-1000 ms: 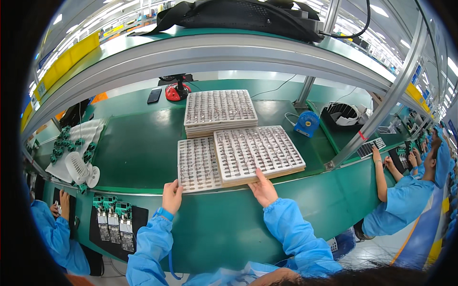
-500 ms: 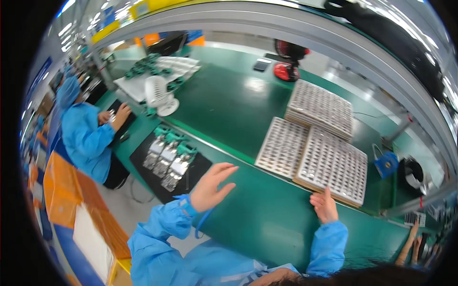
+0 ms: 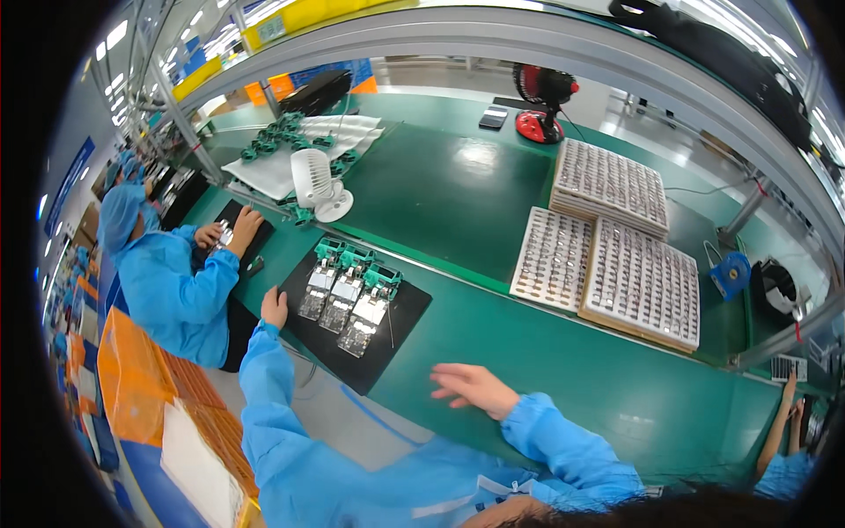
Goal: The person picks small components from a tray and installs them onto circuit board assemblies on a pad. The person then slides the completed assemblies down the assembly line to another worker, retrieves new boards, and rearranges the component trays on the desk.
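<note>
My left hand (image 3: 275,310) is at the left edge of a black mat (image 3: 387,339), its fingers closed at that edge. Three silvery circuit-board pieces lie side by side on the mat, each joined to a green clamp-like part at its far end; the rightmost board (image 3: 356,339) is nearest me. A thin pin-like rod (image 3: 392,324) lies to their right. My right hand (image 3: 475,389) hovers over the green bench (image 3: 528,378), right of the mat. It is empty, its fingers stretched out to the left.
White trays of small parts (image 3: 642,282) stand stacked at the right. Beyond the mat are a white fan (image 3: 319,187), a red-black fan (image 3: 539,106), a phone (image 3: 493,117) and more green clamp-like parts (image 3: 280,132). A co-worker (image 3: 172,264) works at the left; another person's arms (image 3: 786,427) show far right.
My left hand has moved left and forward to the mat's edge. My right hand has left the trays and swung left toward the mat. The view has shifted slightly.
</note>
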The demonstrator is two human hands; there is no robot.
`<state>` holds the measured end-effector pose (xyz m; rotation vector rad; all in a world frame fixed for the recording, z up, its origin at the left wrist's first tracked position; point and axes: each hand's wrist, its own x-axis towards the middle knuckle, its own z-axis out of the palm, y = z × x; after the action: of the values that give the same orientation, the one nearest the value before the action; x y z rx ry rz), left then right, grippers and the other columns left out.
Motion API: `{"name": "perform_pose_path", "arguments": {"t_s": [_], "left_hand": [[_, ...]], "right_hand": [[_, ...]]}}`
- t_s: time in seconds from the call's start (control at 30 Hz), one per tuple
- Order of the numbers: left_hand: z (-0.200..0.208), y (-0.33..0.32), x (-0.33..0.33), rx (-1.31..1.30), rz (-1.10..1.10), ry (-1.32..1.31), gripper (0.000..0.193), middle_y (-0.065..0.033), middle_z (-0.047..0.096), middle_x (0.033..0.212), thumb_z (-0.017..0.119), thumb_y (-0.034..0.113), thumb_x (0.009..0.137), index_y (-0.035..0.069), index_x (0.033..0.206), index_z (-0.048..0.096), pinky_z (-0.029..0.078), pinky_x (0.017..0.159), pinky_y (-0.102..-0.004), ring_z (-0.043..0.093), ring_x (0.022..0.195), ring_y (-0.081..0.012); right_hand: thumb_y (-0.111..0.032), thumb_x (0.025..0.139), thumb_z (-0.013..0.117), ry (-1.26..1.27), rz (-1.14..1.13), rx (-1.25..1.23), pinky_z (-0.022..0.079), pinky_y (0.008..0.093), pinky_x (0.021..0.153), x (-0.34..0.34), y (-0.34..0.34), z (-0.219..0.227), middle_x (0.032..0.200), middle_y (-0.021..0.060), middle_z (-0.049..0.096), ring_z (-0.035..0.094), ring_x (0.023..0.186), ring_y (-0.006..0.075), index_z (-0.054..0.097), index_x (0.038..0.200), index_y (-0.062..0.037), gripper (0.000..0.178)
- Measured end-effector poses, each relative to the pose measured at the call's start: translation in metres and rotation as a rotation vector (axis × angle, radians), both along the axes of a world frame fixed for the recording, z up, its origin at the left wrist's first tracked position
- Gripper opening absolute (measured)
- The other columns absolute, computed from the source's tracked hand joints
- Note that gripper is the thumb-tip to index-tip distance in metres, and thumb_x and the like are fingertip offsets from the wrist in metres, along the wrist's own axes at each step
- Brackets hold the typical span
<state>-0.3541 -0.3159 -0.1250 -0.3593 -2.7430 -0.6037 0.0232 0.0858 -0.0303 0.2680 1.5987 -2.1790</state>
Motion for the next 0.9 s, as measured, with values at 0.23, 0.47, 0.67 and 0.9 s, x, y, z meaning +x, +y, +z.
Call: {"name": "perform_pose_path", "arguments": {"t_s": [0.23,0.47,0.67,0.9], "left_hand": [[-0.008,-0.011,0.04,0.114,-0.247,0.017,0.036,-0.0201,0.056,0.114,0.06,0.017,0.089,-0.002,0.12,0.057,0.042,0.095,-0.0393,0.054,0.107,-0.0354],[0.018,0.045,0.16,0.491,-0.43,-0.397,0.026,-0.0087,0.057,0.104,0.056,-0.001,0.086,-0.002,0.111,0.056,0.045,0.086,-0.0287,0.056,0.096,-0.0168],[0.051,0.152,0.267,0.631,-0.527,-0.756,0.013,-0.0026,0.058,0.085,0.06,-0.001,0.085,0.0,0.097,0.056,0.044,0.066,-0.0201,0.053,0.074,-0.0067],[0.059,0.248,0.305,0.644,-0.662,-1.054,0.031,-0.0044,0.059,0.08,0.063,-0.001,0.084,-0.004,0.114,0.055,0.046,0.059,-0.0222,0.056,0.068,-0.0096]], "right_hand": [[-0.031,0.094,0.057,-0.09,-0.036,-0.114,0.049,0.0337,0.088,-0.022,-0.05,-0.022,0.139,0.016,0.045,0.058,0.115,0.0217,0.023,0.145,0.0027,0.07],[-0.033,0.093,0.059,-0.119,-0.121,0.186,0.054,0.0274,0.057,0.092,0.025,-0.008,0.116,0.0167,0.06,0.068,0.085,0.0192,0.044,0.132,0.0068,0.058],[-0.028,0.094,0.057,-0.216,-0.489,0.338,0.053,0.0264,0.055,0.215,0.087,0.006,0.101,0.0122,0.065,0.068,0.081,0.0175,0.055,0.118,0.0014,0.038],[-0.026,0.094,0.056,-0.316,-0.529,0.629,0.054,0.0275,0.057,0.295,0.134,0.011,0.083,0.0112,0.068,0.068,0.07,0.0165,0.063,0.099,0.004,0.031]]}}
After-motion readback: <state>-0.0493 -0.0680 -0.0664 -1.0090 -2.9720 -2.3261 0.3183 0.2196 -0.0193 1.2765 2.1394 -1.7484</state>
